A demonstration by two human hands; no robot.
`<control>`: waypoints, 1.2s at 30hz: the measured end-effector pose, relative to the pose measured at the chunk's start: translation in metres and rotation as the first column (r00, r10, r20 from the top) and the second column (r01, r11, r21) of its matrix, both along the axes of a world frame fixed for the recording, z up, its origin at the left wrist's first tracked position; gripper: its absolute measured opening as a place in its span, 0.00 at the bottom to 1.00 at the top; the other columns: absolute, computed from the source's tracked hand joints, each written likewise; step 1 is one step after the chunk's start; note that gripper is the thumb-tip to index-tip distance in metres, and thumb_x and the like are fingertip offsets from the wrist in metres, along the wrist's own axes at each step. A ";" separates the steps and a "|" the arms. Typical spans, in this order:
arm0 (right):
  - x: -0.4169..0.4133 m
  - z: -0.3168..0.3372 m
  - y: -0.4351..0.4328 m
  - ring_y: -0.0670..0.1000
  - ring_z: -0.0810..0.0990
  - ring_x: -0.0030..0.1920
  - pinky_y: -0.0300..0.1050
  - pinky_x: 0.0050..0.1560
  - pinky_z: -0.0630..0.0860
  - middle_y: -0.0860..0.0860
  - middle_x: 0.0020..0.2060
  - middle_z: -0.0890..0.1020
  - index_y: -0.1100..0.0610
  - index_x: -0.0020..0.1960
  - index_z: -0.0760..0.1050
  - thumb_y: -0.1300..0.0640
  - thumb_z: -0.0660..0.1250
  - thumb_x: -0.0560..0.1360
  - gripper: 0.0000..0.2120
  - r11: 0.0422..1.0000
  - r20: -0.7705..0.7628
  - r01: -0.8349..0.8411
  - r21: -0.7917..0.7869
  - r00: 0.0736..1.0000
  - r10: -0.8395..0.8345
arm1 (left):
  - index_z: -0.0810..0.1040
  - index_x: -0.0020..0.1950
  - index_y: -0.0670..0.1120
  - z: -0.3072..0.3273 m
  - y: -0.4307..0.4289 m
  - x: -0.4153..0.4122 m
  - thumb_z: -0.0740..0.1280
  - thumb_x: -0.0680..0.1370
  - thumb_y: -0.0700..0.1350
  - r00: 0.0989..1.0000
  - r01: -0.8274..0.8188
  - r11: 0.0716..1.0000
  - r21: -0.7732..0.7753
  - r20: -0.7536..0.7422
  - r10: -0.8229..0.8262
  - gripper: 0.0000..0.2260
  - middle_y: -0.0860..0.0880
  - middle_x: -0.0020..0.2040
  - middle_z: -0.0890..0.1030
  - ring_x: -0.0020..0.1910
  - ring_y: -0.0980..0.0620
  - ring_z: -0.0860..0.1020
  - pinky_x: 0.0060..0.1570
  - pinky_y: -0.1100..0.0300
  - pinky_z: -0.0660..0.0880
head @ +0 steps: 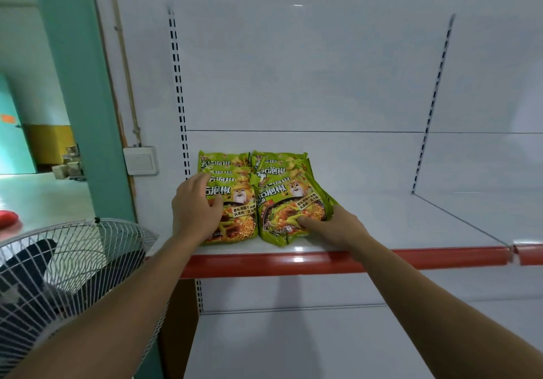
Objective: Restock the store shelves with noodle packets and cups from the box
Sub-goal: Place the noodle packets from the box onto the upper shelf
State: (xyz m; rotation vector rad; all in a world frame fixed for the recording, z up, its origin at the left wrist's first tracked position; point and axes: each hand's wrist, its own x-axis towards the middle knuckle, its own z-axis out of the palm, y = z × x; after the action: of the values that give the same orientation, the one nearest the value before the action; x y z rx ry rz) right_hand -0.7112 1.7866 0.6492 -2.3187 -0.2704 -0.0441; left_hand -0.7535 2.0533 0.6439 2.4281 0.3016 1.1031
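Observation:
Two overlapping rows of green noodle packets lie at the left end of a white shelf (411, 226) with a red front strip. My left hand (195, 207) rests flat on the front packet of the left row (238, 217), fingers spread over its left side. My right hand (332, 224) grips the front packet of the right row (289, 211) at its right edge, thumb on top of the wrapper and fingers underneath. No box and no noodle cups are in view.
A white-caged standing fan (61, 278) is close at the lower left, beside my left arm. A light switch (140, 160) sits on the wall left of the shelf. A lower white shelf (293, 346) lies beneath. A doorway opens at far left.

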 end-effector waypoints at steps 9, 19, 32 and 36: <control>0.010 0.004 -0.028 0.54 0.80 0.53 0.57 0.58 0.79 0.52 0.51 0.81 0.54 0.57 0.72 0.39 0.72 0.70 0.24 0.963 -0.038 0.107 0.248 0.994 -0.100 | 0.76 0.65 0.46 0.019 -0.052 -0.004 0.66 0.80 0.44 0.937 0.326 0.943 -0.071 0.154 -0.313 0.14 0.50 0.61 0.79 0.60 0.53 0.76 0.63 0.52 0.73; 0.005 0.019 -0.083 0.51 0.81 0.50 0.48 0.52 0.78 0.49 0.49 0.83 0.51 0.57 0.77 0.49 0.69 0.71 0.15 0.975 0.095 0.196 0.106 0.974 -0.206 | 0.81 0.53 0.45 0.023 -0.182 -0.030 0.65 0.81 0.41 0.644 0.620 0.470 -0.628 0.066 -0.762 0.06 0.51 0.46 0.85 0.42 0.56 0.82 0.44 0.63 0.76; -0.035 -0.070 -0.239 0.52 0.81 0.48 0.52 0.51 0.80 0.50 0.45 0.83 0.53 0.52 0.79 0.50 0.69 0.73 0.10 0.914 0.008 0.397 -0.079 0.917 -0.398 | 0.80 0.52 0.49 -0.125 -0.340 -0.025 0.65 0.81 0.47 0.281 0.513 0.475 -0.715 -0.382 -0.880 0.05 0.51 0.50 0.84 0.47 0.54 0.81 0.46 0.62 0.75; -0.036 -0.125 -0.303 0.52 0.81 0.47 0.48 0.47 0.80 0.50 0.44 0.83 0.53 0.52 0.79 0.49 0.68 0.73 0.11 0.906 -0.122 0.401 -0.134 0.901 -0.416 | 0.81 0.47 0.52 -0.185 -0.392 -0.028 0.67 0.79 0.47 0.243 0.458 0.552 -0.697 -0.498 -0.832 0.04 0.52 0.47 0.83 0.47 0.54 0.81 0.50 0.58 0.80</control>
State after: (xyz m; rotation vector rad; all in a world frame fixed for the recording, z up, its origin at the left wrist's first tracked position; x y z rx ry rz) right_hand -0.7474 1.4836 0.5245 -2.4322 0.3025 -0.0675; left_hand -0.7816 1.6614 0.4592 2.0667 -0.2577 -0.5062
